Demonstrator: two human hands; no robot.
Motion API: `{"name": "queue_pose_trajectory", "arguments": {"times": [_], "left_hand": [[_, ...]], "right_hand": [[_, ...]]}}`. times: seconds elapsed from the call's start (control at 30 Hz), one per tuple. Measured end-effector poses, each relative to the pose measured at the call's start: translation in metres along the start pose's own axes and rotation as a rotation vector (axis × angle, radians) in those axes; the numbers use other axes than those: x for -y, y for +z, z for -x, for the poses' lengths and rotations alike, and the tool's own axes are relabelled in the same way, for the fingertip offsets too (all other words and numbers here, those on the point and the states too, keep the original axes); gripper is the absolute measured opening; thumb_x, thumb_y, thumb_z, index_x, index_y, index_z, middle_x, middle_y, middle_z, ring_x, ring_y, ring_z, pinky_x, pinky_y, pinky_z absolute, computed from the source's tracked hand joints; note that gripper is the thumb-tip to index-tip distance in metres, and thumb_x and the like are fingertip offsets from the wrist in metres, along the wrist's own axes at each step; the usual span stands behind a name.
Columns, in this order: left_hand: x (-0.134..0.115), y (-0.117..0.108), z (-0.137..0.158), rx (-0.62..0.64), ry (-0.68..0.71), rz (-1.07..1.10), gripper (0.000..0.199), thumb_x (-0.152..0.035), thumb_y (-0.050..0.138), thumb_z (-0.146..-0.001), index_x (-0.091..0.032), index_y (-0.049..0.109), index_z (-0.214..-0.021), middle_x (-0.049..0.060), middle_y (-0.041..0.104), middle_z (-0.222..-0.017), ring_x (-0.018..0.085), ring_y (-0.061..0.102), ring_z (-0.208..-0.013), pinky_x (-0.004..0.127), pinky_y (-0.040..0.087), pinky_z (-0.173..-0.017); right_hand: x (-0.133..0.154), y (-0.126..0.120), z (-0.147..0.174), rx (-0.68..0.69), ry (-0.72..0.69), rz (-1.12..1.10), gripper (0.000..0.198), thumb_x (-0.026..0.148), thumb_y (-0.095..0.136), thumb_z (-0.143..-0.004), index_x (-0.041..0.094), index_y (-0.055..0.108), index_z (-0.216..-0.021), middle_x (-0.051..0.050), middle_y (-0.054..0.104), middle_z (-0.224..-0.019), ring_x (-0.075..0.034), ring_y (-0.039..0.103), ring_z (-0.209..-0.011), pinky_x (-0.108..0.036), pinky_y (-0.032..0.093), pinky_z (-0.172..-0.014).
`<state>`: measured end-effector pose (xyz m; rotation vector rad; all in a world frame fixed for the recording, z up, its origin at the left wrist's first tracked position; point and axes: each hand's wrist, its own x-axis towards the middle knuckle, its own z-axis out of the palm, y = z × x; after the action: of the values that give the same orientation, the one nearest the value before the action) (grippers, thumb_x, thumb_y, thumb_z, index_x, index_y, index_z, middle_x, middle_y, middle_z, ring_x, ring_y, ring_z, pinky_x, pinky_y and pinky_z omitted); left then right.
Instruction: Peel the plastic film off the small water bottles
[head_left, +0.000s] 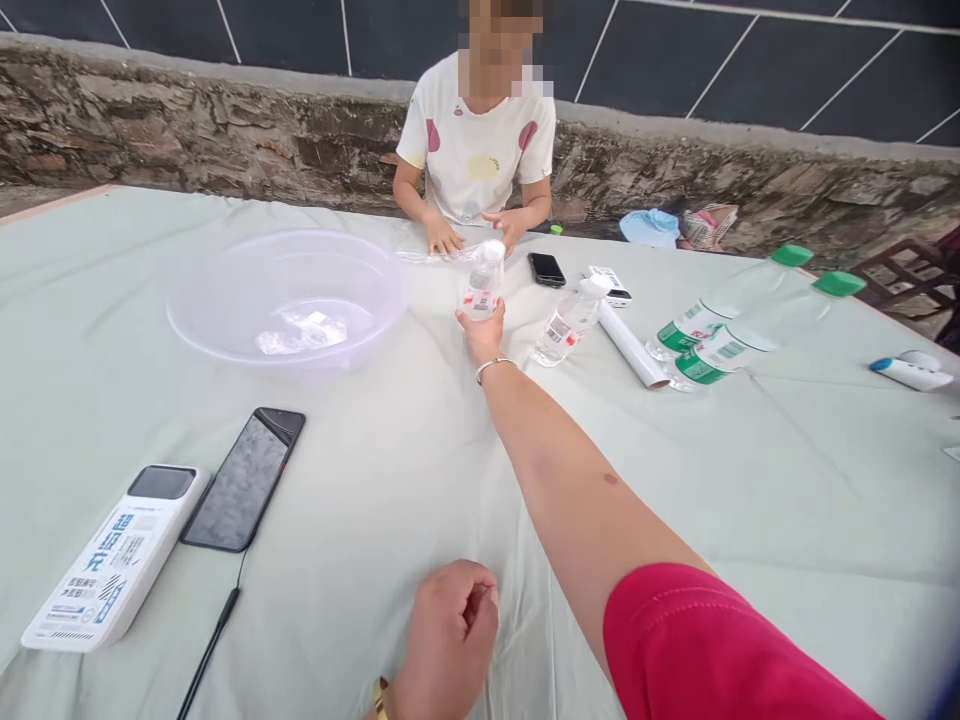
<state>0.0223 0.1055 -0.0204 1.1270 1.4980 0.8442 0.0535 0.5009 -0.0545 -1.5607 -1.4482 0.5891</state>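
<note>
My right arm reaches out across the cloth-covered table (390,500). At its end my right hand (482,332) is wrapped around the lower part of a clear plastic water bottle (484,285) with a white cap and a red-and-white label. Just right of it a similar water bottle (568,325) stands on the cloth. My left hand (454,630) rests near the table's front edge, fingers curled into a loose fist with nothing visible in them. Across the table sits a person (484,140) in a white patterned T-shirt, both hands on a piece of clear plastic (431,250).
A translucent basin (187,325) holds crumpled clear plastic (304,332). Left front are a white power bank (112,560) and a phone (246,480). To the right lie a white roll (634,345), a black phone (547,269) and two large green-capped bottles (724,355). Behind runs a stone wall (225,150).
</note>
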Motion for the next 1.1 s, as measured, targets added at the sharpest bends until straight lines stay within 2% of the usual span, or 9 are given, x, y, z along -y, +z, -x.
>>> {"name": "queue_pose_trajectory", "arguments": {"times": [0.13, 0.23, 0.37, 0.57, 0.67, 0.8, 0.93, 1.03, 1.1], "left_hand": [[0.0, 0.003, -0.004, -0.016, 0.014, -0.024, 0.013, -0.023, 0.045, -0.077, -0.023, 0.054, -0.068, -0.001, 0.048, -0.06, 0.013, 0.04, -0.054, 0.027, 0.031, -0.052], [0.001, 0.002, -0.004, -0.017, 0.024, -0.006, 0.014, -0.024, 0.043, -0.079, -0.023, 0.053, -0.071, -0.002, 0.045, -0.058, 0.012, 0.037, -0.053, 0.026, 0.03, -0.051], [0.006, 0.001, -0.006, -0.087, 0.082, 0.036, 0.016, -0.029, 0.042, -0.081, -0.022, 0.053, -0.073, -0.004, 0.042, -0.056, 0.011, 0.037, -0.052, 0.024, 0.03, -0.052], [0.003, -0.001, -0.009, -0.161, 0.18, 0.018, 0.011, -0.028, 0.046, -0.074, -0.023, 0.053, -0.067, -0.005, 0.045, -0.052, 0.013, 0.041, -0.05, 0.027, 0.031, -0.053], [0.008, -0.005, 0.015, -0.206, 0.161, 0.033, 0.011, -0.028, 0.046, -0.073, -0.023, 0.053, -0.066, -0.003, 0.049, -0.054, 0.014, 0.043, -0.05, 0.028, 0.032, -0.053], [0.03, -0.011, 0.063, -0.232, 0.158, 0.033, 0.013, -0.03, 0.048, -0.074, -0.024, 0.054, -0.065, -0.003, 0.049, -0.054, 0.014, 0.045, -0.049, 0.028, 0.033, -0.052], [0.047, -0.014, 0.092, -0.244, 0.101, 0.216, 0.028, -0.047, 0.055, -0.074, -0.021, 0.061, -0.08, 0.001, 0.058, -0.065, 0.017, 0.054, -0.057, 0.028, 0.041, -0.051], [0.046, -0.014, 0.1, -0.153, 0.1, 0.445, 0.054, -0.063, 0.052, -0.073, -0.017, 0.065, -0.097, 0.009, 0.068, -0.088, 0.023, 0.063, -0.081, 0.035, 0.05, -0.07], [0.042, -0.012, 0.104, -0.045, 0.094, 0.561, 0.06, -0.068, 0.049, -0.074, -0.016, 0.067, -0.099, 0.012, 0.069, -0.1, 0.026, 0.062, -0.094, 0.039, 0.048, -0.085]], "right_hand": [[0.002, 0.001, -0.003, -0.006, 0.115, -0.031, 0.072, 0.042, 0.07, -0.066, 0.017, 0.037, -0.125, -0.011, 0.059, -0.114, -0.023, 0.057, -0.105, -0.042, 0.042, -0.095], [0.007, -0.02, 0.026, 0.012, 0.11, -0.009, 0.062, 0.041, 0.071, -0.065, 0.02, 0.042, -0.116, -0.008, 0.063, -0.107, -0.021, 0.06, -0.097, -0.038, 0.046, -0.09], [0.014, -0.065, 0.097, 0.07, 0.114, 0.047, 0.053, 0.039, 0.071, -0.065, 0.022, 0.046, -0.108, -0.006, 0.065, -0.101, -0.02, 0.063, -0.09, -0.034, 0.049, -0.083], [0.018, -0.133, 0.222, 0.154, 0.066, 0.065, 0.043, 0.036, 0.07, -0.064, 0.021, 0.049, -0.098, -0.005, 0.068, -0.091, -0.02, 0.065, -0.082, -0.032, 0.051, -0.074], [0.016, -0.161, 0.278, 0.149, 0.02, 0.053, 0.042, 0.036, 0.069, -0.063, 0.021, 0.05, -0.097, -0.004, 0.068, -0.09, -0.02, 0.065, -0.08, -0.031, 0.051, -0.072], [0.017, -0.189, 0.344, 0.167, -0.023, 0.038, 0.039, 0.036, 0.068, -0.061, 0.022, 0.053, -0.095, -0.004, 0.068, -0.086, -0.022, 0.065, -0.079, -0.034, 0.052, -0.072], [0.019, -0.208, 0.4, 0.294, -0.025, -0.134, 0.034, 0.036, 0.064, -0.065, 0.02, 0.058, -0.094, -0.005, 0.069, -0.086, -0.023, 0.065, -0.08, -0.036, 0.052, -0.074], [0.018, -0.218, 0.427, 0.493, -0.063, -0.3, 0.037, 0.045, 0.059, -0.073, 0.018, 0.061, -0.097, -0.007, 0.069, -0.092, -0.024, 0.064, -0.085, -0.036, 0.051, -0.076], [0.018, -0.223, 0.434, 0.586, -0.085, -0.31, 0.042, 0.052, 0.055, -0.076, 0.017, 0.063, -0.097, -0.006, 0.069, -0.091, -0.024, 0.063, -0.084, -0.035, 0.05, -0.075]]}}
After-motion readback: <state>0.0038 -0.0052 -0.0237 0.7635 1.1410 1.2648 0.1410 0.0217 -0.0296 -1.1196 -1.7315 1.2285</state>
